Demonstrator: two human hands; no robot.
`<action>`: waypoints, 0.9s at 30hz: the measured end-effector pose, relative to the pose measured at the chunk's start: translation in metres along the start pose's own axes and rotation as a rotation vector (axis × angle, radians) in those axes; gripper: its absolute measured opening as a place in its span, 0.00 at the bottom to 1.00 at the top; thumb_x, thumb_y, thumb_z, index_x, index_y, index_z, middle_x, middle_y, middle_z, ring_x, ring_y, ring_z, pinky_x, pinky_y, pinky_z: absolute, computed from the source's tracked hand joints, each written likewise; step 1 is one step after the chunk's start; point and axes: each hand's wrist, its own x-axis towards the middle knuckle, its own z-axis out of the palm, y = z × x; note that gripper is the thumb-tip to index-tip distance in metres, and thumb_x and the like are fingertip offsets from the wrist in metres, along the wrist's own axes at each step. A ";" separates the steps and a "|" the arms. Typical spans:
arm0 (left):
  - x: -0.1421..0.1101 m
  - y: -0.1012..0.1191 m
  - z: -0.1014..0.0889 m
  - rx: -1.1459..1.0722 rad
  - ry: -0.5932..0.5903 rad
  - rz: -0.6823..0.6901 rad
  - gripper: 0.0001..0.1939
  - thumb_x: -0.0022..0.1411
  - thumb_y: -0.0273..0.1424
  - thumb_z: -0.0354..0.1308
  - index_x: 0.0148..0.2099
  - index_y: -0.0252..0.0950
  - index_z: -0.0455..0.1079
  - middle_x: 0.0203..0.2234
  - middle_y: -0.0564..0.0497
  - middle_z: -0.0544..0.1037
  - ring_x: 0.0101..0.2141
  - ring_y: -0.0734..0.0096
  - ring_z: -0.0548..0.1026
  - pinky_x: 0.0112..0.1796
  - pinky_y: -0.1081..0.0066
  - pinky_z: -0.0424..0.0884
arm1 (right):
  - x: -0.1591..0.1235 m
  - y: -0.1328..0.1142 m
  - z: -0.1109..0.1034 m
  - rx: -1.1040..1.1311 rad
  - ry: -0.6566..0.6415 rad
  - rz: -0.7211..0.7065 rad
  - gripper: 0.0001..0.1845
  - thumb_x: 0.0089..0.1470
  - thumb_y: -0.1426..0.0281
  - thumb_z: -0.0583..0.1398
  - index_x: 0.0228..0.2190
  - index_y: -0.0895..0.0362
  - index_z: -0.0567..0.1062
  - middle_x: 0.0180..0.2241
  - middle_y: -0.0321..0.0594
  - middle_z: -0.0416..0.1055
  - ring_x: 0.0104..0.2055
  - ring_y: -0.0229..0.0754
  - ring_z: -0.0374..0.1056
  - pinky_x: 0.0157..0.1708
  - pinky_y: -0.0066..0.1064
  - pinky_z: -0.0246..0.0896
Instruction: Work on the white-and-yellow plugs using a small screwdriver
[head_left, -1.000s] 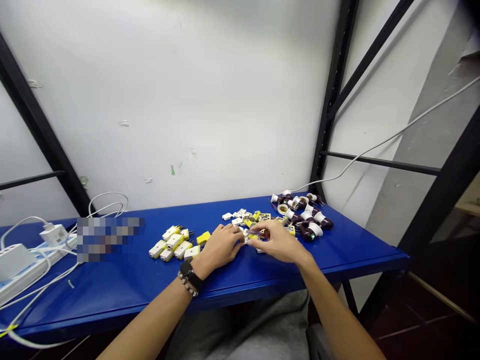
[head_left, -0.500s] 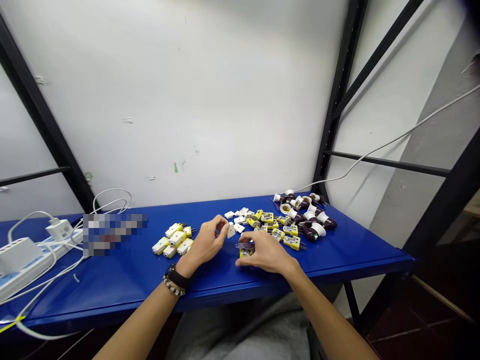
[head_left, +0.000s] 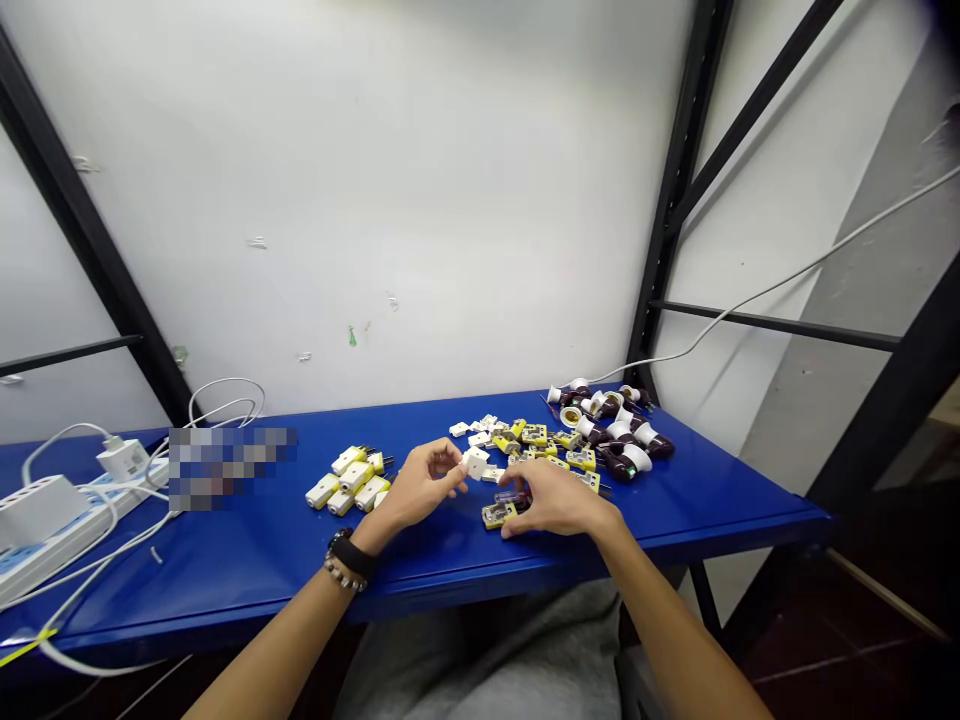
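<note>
My left hand [head_left: 429, 482] pinches a white plug cover [head_left: 475, 461] between thumb and fingertips, just above the table. My right hand [head_left: 553, 497] is curled over a screwdriver [head_left: 511, 496] with a clear, purplish handle; its shaft is mostly hidden in the palm. The right thumb touches a yellow plug base [head_left: 496, 515] that lies with its metal inside facing up. Several loose white covers [head_left: 480, 439] lie behind the hands. More open yellow plug bases [head_left: 534, 434] are spread behind the right hand.
Closed white-and-yellow plugs [head_left: 355, 476] are piled left of my left hand. Dark lamp holders with white sockets [head_left: 621, 440] are heaped at the right. A white power strip [head_left: 90, 520] with cables lies at the left, beside a blurred patch. Black frame posts [head_left: 660, 240] flank the blue table [head_left: 247, 560].
My hands have moved apart. The left has lifted a white cover and turned it. The right has brought a yellow plug base to the front and loosened its fingers around it, keeping the screwdriver.
</note>
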 end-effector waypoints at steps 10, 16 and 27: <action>-0.008 0.001 0.006 0.326 -0.180 -0.029 0.16 0.62 0.44 0.59 0.34 0.36 0.70 0.23 0.53 0.78 0.21 0.68 0.78 0.22 0.75 0.66 | 0.006 -0.006 0.007 -0.022 0.101 0.002 0.29 0.36 0.51 0.74 0.37 0.54 0.79 0.36 0.40 0.77 0.39 0.49 0.71 0.33 0.32 0.59; -0.012 0.004 0.003 0.713 -0.059 0.146 0.15 0.64 0.42 0.57 0.29 0.39 0.71 0.22 0.52 0.77 0.24 0.66 0.74 0.27 0.70 0.62 | 0.008 0.004 0.009 -0.017 0.108 -0.019 0.30 0.36 0.48 0.73 0.37 0.54 0.80 0.35 0.41 0.77 0.38 0.49 0.71 0.33 0.33 0.59; -0.015 0.001 -0.001 0.739 -0.138 0.209 0.15 0.63 0.32 0.59 0.52 0.42 0.74 0.41 0.49 0.81 0.38 0.60 0.78 0.39 0.66 0.69 | 0.007 0.009 0.006 0.023 0.086 -0.053 0.31 0.37 0.51 0.74 0.41 0.55 0.81 0.38 0.42 0.77 0.40 0.50 0.71 0.37 0.34 0.63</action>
